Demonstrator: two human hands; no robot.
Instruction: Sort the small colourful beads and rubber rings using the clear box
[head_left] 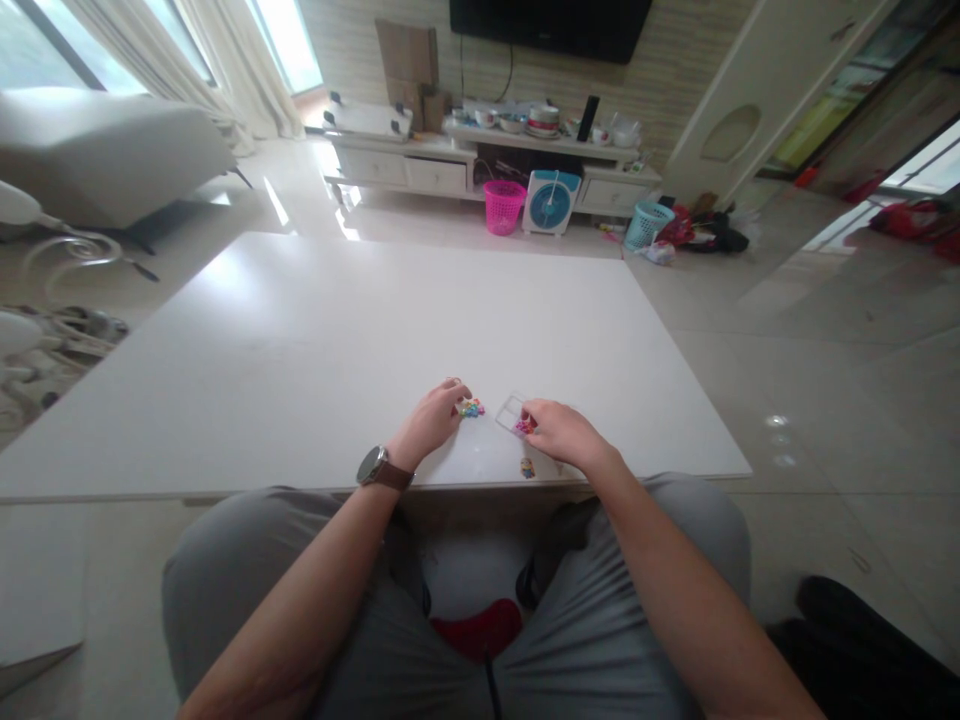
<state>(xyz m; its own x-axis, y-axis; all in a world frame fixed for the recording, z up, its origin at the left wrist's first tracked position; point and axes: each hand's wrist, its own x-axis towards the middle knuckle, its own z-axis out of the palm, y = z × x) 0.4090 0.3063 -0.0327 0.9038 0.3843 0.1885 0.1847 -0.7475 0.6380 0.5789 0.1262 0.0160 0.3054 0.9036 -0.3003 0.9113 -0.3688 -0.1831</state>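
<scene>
Pale tiled floor surrounds a glossy white rectangular tabletop [360,330], with a black wall-mounted television [551,25] and a low white cabinet [435,175] beyond its far edge. Everything being handled sits by the near edge, right of its middle, presumably so both forearms can reach it from the seat without stretching.

Left of this group, the left hand [431,420] comes in over the near edge, fingers bent and the gap to the thumb narrow, at a loose cluster of small multicoloured pieces [472,408]. Such a curl suits picking among tiny items, though I cannot tell whether a piece is pinched. Just right of the cluster rests a shallow transparent divided plastic box [504,406], turned askew to the near edge. Small pink and red pieces [523,426] show at its right side, under the curled fingers of the right hand [562,432]; that hand may be steadying the box or gripping a piece, and I cannot tell which. Nearer the edge, apart from both hands, is a small yellow-and-blue figure [527,468], perhaps set aside to leave the fingers room.
</scene>
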